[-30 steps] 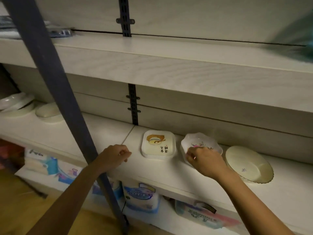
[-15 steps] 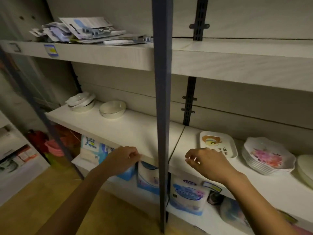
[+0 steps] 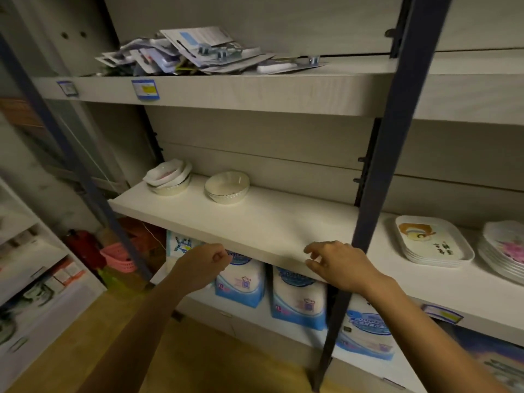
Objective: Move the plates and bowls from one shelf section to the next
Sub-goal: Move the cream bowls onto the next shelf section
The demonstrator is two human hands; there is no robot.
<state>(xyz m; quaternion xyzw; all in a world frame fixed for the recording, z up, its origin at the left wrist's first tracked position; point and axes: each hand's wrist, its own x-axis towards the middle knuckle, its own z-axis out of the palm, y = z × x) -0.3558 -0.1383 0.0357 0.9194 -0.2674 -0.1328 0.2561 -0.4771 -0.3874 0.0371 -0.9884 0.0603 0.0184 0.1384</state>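
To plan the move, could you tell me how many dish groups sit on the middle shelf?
4: bowl stack left, cream bowl beside it, square plates, floral plates at right edge; more possibly offscreen.

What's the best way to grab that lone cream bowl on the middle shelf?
Probably pinch the near rim of the cream bowl, coming from the front and above: it stands upright, mouth open, apart from the stacked bowls, with bare shelf before it.

Cream bowl (image 3: 227,186), white square plates (image 3: 433,241) with orange picture, pink-flowered plates (image 3: 503,251), blue-white packs (image 3: 299,299).
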